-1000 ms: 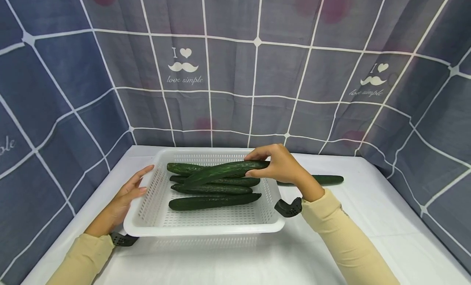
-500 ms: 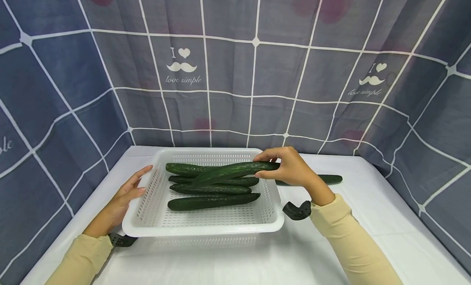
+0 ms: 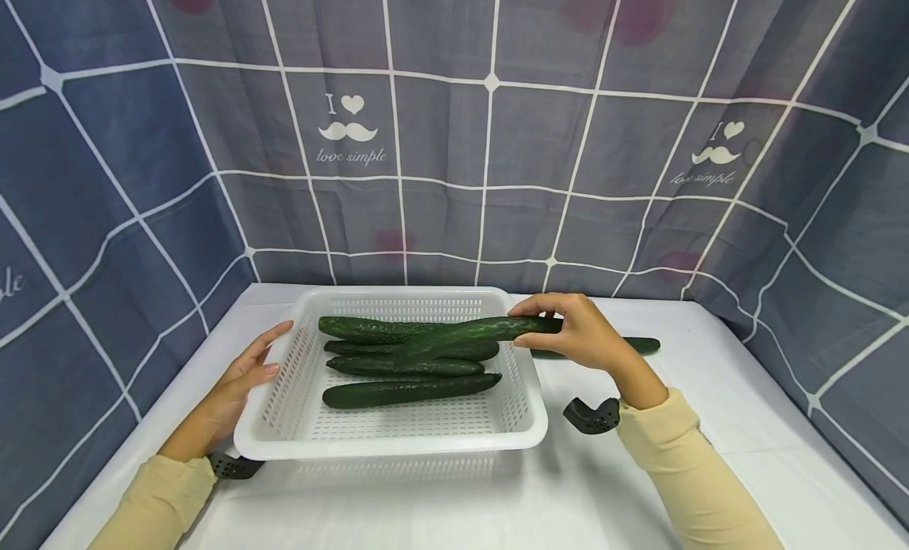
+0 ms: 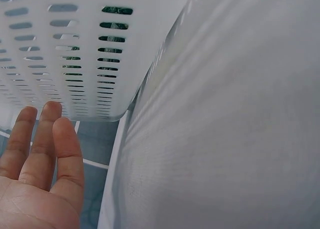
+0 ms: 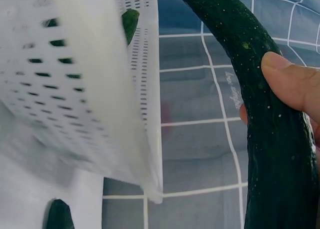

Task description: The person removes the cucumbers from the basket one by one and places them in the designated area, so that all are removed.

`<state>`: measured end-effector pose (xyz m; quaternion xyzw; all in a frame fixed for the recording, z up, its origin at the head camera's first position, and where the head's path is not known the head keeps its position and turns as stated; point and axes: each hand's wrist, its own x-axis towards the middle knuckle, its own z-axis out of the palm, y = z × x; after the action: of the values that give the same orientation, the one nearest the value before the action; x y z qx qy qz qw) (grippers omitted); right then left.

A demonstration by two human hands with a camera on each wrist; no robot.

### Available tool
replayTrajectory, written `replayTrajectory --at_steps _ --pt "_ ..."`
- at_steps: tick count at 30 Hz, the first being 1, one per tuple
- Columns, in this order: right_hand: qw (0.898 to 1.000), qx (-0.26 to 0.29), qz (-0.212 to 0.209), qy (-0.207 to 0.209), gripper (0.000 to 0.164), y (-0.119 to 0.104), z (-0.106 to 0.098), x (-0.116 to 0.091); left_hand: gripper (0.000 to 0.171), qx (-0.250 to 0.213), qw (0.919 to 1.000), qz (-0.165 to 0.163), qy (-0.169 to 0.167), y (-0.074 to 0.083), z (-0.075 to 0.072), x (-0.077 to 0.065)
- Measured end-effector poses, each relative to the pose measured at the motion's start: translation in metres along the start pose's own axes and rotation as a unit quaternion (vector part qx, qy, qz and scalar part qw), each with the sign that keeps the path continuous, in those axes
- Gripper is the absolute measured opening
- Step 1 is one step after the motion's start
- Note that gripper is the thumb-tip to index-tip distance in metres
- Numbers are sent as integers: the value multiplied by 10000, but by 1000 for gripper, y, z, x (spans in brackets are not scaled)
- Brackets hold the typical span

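Note:
My right hand grips one end of a dark green cucumber, thumb on the near side. The cucumber slants over the right rim of a white perforated plastic basket, its other end above the cucumbers inside. In the right wrist view, the held cucumber is apart from the basket wall. Several more cucumbers lie side by side in the basket. My left hand is at the basket's left side, fingers extended; the left wrist view has these fingers by the perforated wall.
Another cucumber lies on the white tabletop right of the basket, partly behind my right hand. A grey-blue checked curtain encloses the back and sides. Black camera mounts sit at the wrists.
My right hand has moved right with the held cucumber, drawing it further past the basket's right rim. The left hand and the other cucumbers stay in place.

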<state>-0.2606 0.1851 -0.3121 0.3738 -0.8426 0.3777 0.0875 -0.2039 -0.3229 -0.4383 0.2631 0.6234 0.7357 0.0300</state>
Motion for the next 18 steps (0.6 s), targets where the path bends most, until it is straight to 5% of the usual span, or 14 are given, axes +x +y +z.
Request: replayTrajectory --at_steps 18 --pt "9975 124 -448 531 35 17 -6 -33 63 10 10000 44 -24 0 1 1"
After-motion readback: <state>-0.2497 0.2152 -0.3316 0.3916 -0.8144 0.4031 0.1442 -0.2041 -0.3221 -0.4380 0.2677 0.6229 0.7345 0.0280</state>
